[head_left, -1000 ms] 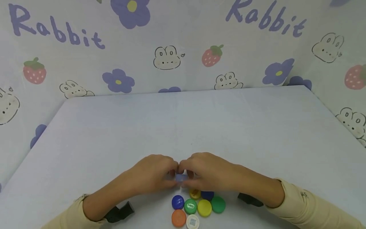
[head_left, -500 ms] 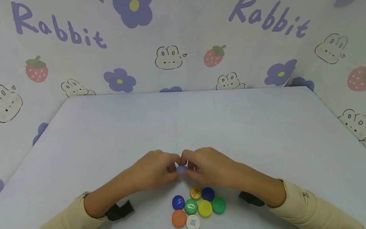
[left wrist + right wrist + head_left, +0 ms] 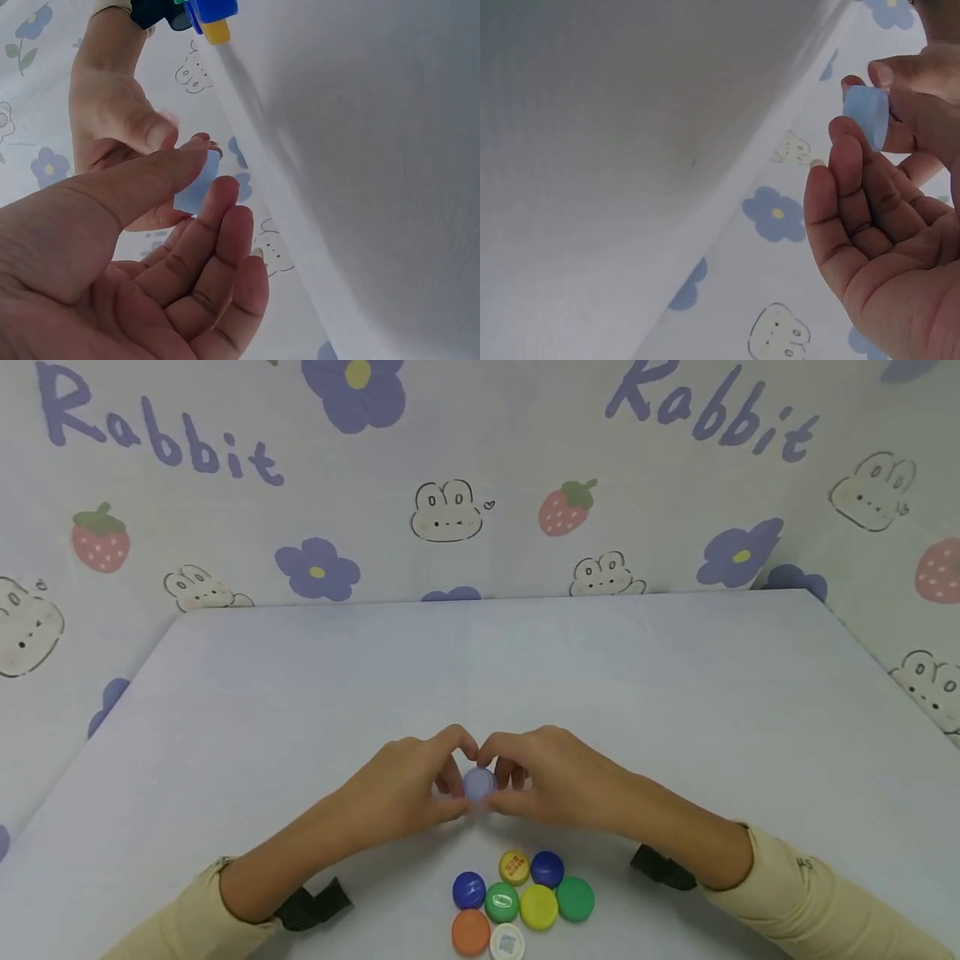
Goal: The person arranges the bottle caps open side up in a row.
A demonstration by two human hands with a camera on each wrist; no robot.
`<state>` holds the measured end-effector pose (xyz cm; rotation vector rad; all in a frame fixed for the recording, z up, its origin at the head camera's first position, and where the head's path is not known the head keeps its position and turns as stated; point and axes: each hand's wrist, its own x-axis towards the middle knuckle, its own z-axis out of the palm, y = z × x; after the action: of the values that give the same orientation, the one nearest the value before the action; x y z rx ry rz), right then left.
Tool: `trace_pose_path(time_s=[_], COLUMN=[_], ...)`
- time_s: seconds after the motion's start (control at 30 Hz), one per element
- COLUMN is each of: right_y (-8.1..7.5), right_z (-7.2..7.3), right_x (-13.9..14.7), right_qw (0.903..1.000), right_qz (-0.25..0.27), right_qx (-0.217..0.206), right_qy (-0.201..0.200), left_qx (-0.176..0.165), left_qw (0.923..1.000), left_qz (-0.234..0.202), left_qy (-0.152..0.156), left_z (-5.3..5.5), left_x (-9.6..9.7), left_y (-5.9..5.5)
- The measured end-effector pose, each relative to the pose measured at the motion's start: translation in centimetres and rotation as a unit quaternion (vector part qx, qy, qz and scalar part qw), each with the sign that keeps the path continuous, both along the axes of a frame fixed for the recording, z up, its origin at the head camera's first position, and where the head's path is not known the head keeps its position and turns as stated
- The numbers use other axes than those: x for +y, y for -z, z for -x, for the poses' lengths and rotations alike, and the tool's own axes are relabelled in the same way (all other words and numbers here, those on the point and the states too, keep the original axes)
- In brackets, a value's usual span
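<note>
A light blue bottle cap (image 3: 480,784) is held up between the two hands, its round face showing in the head view. My left hand (image 3: 397,785) pinches the cap's left side between thumb and fingers. From the other side my right hand (image 3: 558,777) pinches it with thumb and index finger, and the two index fingertips meet above it. Both wrist views show the cap's side: pale blue cap (image 3: 197,184) between the left thumb and index finger, and blue cap (image 3: 868,116) at the right fingertips.
Nearer the body lie several caps in a group: blue (image 3: 468,891), yellow-orange (image 3: 514,867), dark blue (image 3: 547,869), green (image 3: 575,899), yellow (image 3: 538,907), small green (image 3: 502,902), orange (image 3: 471,932) and white (image 3: 507,942). The white table (image 3: 465,677) ends at a rabbit-print backdrop (image 3: 480,468).
Both hands have moved away from the body with the light blue cap, off the cap group. The cap has tipped from edge-on to showing its round face. The caps on the table stay put.
</note>
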<state>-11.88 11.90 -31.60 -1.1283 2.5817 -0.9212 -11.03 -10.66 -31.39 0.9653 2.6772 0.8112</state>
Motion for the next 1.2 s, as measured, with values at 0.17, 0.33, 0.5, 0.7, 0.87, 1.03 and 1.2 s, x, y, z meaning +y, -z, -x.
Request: trace_pose_path(time_s=[0.17,0.33,0.5,0.7,0.87,1.03,1.2], right_y=[-0.2,-0.4,-0.4,-0.5,-0.4,-0.1,0.1], right_z=[0.6,1.7,2.8,3.6,3.9,4.2,4.3], right_x=[0.1,-0.2,-0.8,-1.6,-2.1,-2.4,-2.4], right_qw=[0.9999,0.9992,0.9971,0.9927,0.99,0.9874,0.9871], right_qz=[-0.008,-0.031,-0.065,-0.108,-0.13,-0.151,-0.155], right_qx=[0.015,0.025,0.037,0.049,0.048,0.038,0.028], right_qy=[0.003,0.009,0.013,0.02,0.025,0.029,0.031], left_qx=[-0.018,0.001,0.025,0.015,0.01,0.005,0.006], left_qw=[0.9997,0.9998,0.9982,0.9964,0.9961,0.996,0.9955], left_qz=[-0.015,0.017,0.052,0.079,0.084,0.086,0.091], left_qy=[0.0,-0.01,-0.018,-0.027,-0.026,-0.025,-0.025], left_z=[0.8,1.8,2.7,3.5,4.0,4.3,4.5], left_x=[-0.1,0.2,0.4,0.5,0.4,0.5,0.5], left_y=[-0.2,-0.4,-0.3,-0.4,-0.2,0.2,0.5])
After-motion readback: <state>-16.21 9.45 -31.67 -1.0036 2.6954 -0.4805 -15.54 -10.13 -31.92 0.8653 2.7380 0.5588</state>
